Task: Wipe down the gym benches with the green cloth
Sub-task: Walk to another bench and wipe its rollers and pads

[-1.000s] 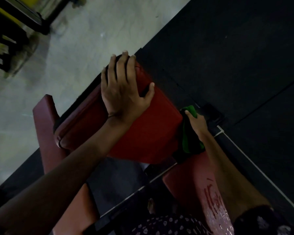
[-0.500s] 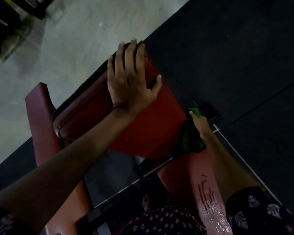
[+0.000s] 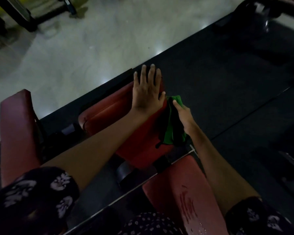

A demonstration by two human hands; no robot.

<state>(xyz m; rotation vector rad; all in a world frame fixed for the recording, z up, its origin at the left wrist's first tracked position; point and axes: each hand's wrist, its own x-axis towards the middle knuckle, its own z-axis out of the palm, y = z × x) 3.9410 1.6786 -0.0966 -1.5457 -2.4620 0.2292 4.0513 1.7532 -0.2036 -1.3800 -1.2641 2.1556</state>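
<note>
Dim gym: pale polished floor [image 3: 92, 53] beside black rubber matting [image 3: 227, 85]. The left hand [image 3: 147, 94] lies spread flat on the red padded vinyl bench [image 3: 109, 111]; the right hand [image 3: 183, 116] presses the green cloth [image 3: 170, 133] against its right side.

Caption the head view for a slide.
Left hand braces the red bench pad while the right hand wipes its side with the green cloth.
</note>
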